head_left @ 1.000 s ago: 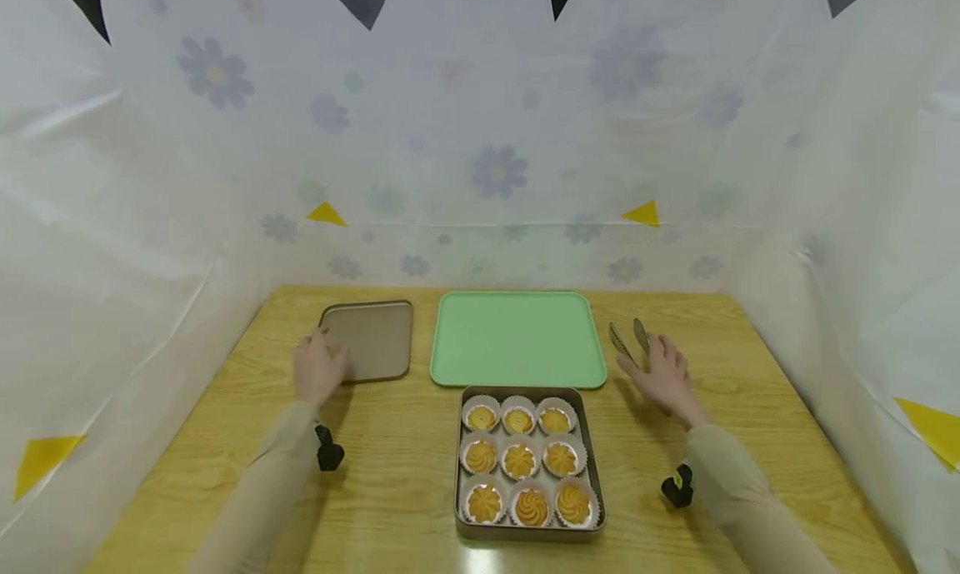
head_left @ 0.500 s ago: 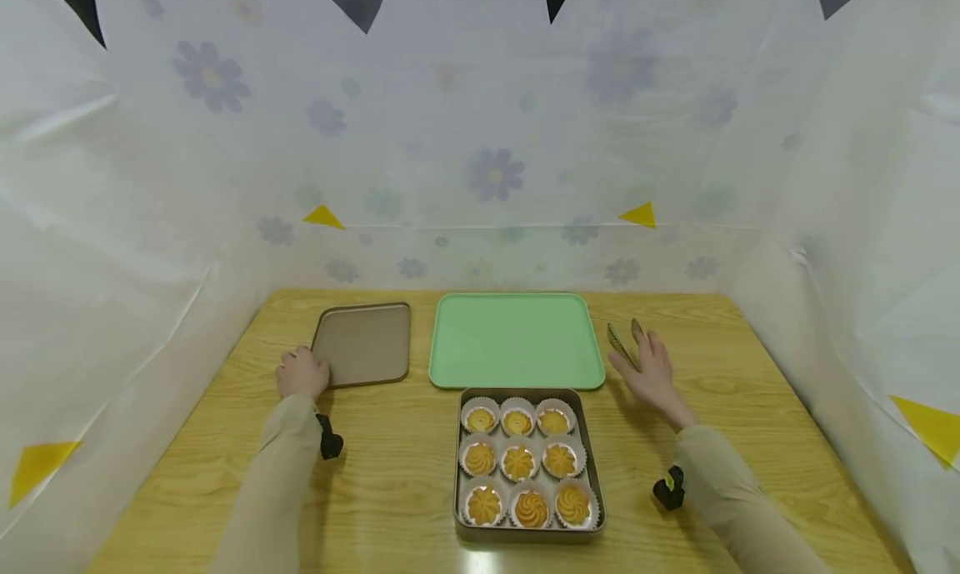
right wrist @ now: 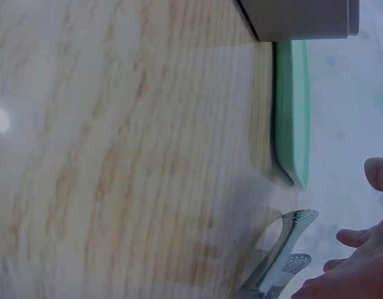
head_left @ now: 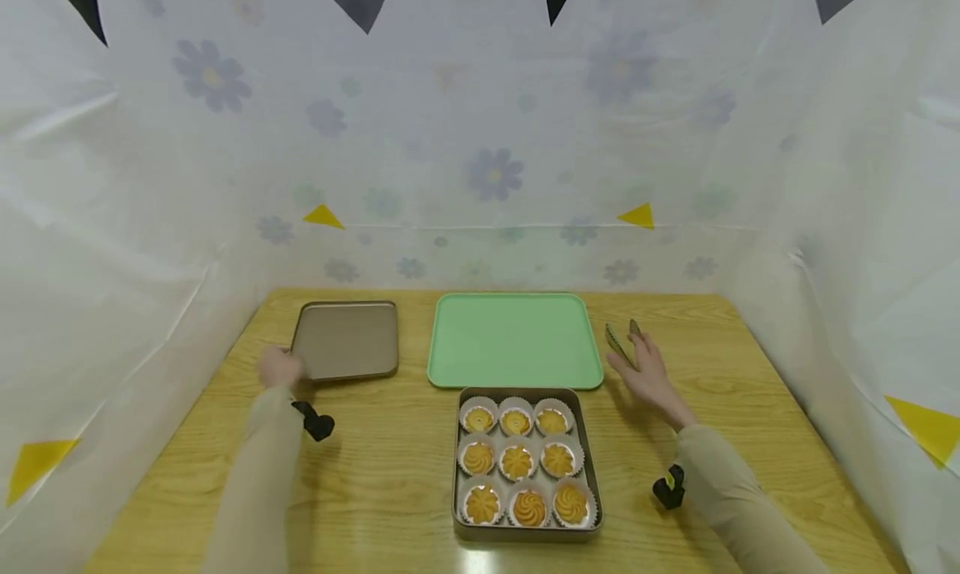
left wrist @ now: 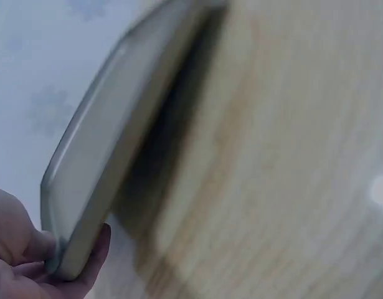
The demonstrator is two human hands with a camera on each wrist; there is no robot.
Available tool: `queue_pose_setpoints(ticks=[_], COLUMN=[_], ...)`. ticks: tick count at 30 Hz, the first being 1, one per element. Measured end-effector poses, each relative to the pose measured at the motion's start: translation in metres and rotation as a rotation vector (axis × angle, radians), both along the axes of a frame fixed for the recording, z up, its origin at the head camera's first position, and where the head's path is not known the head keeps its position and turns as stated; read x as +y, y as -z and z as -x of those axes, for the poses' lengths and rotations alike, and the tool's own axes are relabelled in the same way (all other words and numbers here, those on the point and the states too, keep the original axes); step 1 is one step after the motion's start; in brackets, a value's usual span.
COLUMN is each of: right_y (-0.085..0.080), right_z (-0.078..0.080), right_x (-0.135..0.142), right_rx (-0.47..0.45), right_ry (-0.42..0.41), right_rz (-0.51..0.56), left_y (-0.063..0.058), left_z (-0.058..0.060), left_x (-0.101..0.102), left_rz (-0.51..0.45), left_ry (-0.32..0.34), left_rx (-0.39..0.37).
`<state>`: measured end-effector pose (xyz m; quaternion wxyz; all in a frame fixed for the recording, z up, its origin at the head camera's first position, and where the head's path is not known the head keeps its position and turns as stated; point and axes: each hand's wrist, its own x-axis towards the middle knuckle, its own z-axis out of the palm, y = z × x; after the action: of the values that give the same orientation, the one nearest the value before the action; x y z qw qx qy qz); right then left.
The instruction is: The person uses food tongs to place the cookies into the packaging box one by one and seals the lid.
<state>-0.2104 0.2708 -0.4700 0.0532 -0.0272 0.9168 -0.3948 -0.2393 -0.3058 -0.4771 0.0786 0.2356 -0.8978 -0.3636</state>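
Note:
At the left, my left hand point(head_left: 281, 368) pinches the near left corner of a shallow brown metal lid point(head_left: 345, 341) with rounded corners and a low rim. In the left wrist view the thumb lies over the lid's point(left wrist: 110, 118) rim and fingers are beneath; the lid has lifted off the table at an angle there. My right hand point(head_left: 651, 382) hovers with spread fingers over metal tongs point(head_left: 617, 342). The right wrist view has the tongs point(right wrist: 278, 258) lying below the fingers, which look apart from them.
A green tray point(head_left: 513, 341) lies at the table's back middle. In front of it stands a brown square tin point(head_left: 525, 535) with several swirled cookies point(head_left: 517, 461) in white paper cups. Patterned white sheeting point(head_left: 450, 141) encloses the table's back and sides.
My left hand has come down onto the lid's near left corner and gripped it. The lid has shifted slightly left. My right hand has moved slightly left, fingers still spread.

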Motion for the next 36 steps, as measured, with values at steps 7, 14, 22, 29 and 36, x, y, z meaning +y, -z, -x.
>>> queue_pose_setpoints(ticks=[7, 14, 22, 29, 36], right_y=[-0.014, -0.033, -0.038, -0.048, -0.057], right_z=[0.001, 0.007, 0.016, 0.016, 0.018], right_x=[-0.001, -0.009, -0.015, -0.025, -0.036], right_rx=[-0.06, -0.119, -0.239, -0.21, -0.255], right_ry=[-0.016, -0.033, -0.088, -0.118, -0.163], right_rz=[0.064, 0.199, 0.551, 0.59, 0.723], left_y=[-0.025, -0.055, -0.073, -0.073, -0.07], left_z=[0.003, 0.018, 0.023, 0.019, 0.012], left_x=[0.016, 0.058, 0.108, 0.141, 0.163], left_rz=[-0.423, -0.773, -1.011, -0.905, -0.849], left_ry=[-0.215, -0.071, 0.063, 0.173, 0.28], left_rx=[0.18, 0.34, 0.301, 0.309, 0.265])
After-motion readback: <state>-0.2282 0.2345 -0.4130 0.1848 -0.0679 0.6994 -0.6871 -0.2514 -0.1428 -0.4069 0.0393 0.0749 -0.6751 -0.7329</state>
